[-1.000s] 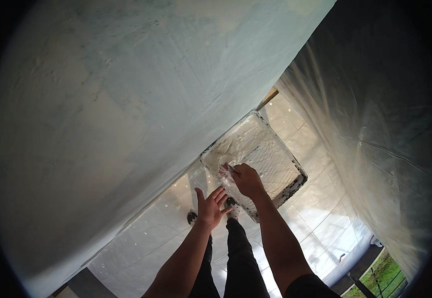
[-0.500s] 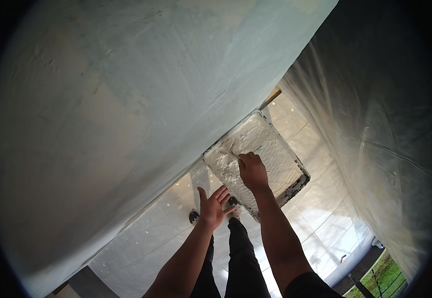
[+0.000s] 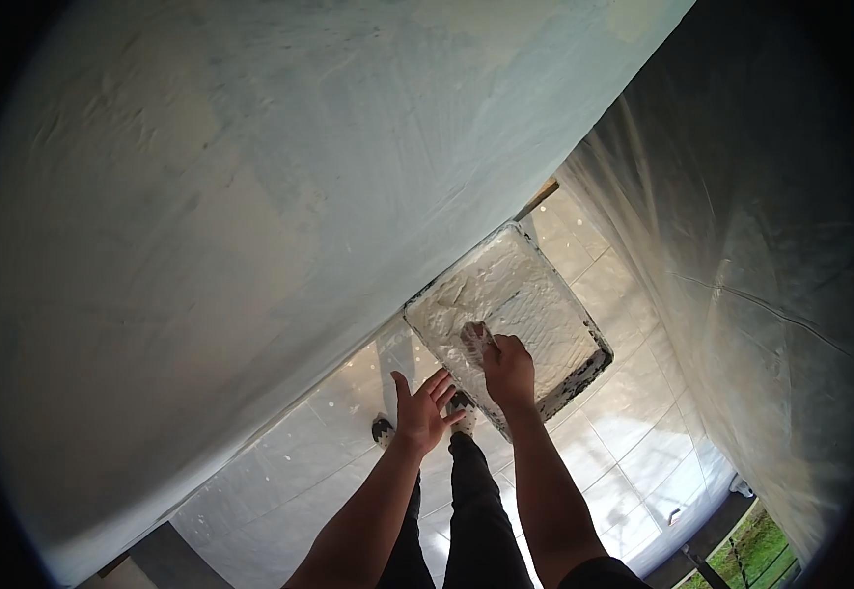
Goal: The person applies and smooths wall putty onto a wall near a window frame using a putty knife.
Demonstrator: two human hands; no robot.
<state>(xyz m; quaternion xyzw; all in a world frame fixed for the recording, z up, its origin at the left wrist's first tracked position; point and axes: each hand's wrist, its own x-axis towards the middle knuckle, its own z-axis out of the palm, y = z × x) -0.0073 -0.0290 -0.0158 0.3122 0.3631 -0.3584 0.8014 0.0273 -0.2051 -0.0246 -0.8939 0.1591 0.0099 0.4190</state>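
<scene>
— Below the middle of the frame, what is the right hand (image 3: 509,371) doing?

— It is curled tight round a scraper (image 3: 474,339). I see only the blade, which pokes out above the knuckles; the handle is hidden inside the fist. Hand and blade are over the near half of the tray (image 3: 574,378), which lies on the tiled floor (image 3: 299,471) at the foot of the wall (image 3: 250,245).

— Has anything moved?

— Yes. Half a second ago that hand was further up the tray, with the blade's tip down in the white paste (image 3: 525,294). Now it has drawn back toward the tray's lower edge, and the blade carries a white lump.

— So what do you make of that?

— I judge the scoop to be done: the blade looks loaded and lifted off the surface, though I cannot tell how far clear of it.

— And the left hand (image 3: 421,412)?

— It is spread wide, fingers fanned, palm turned away from the camera, holding nothing. It hangs just left of the tray's near corner, above one dark shoe (image 3: 380,429), and has barely shifted in the last second.

— What else is around?

— A pale, patchy wall fills the upper left of the frame. A plastic sheet (image 3: 741,245) hangs down the right side. Dark trousers (image 3: 476,520) show between the forearms at the bottom.
</scene>
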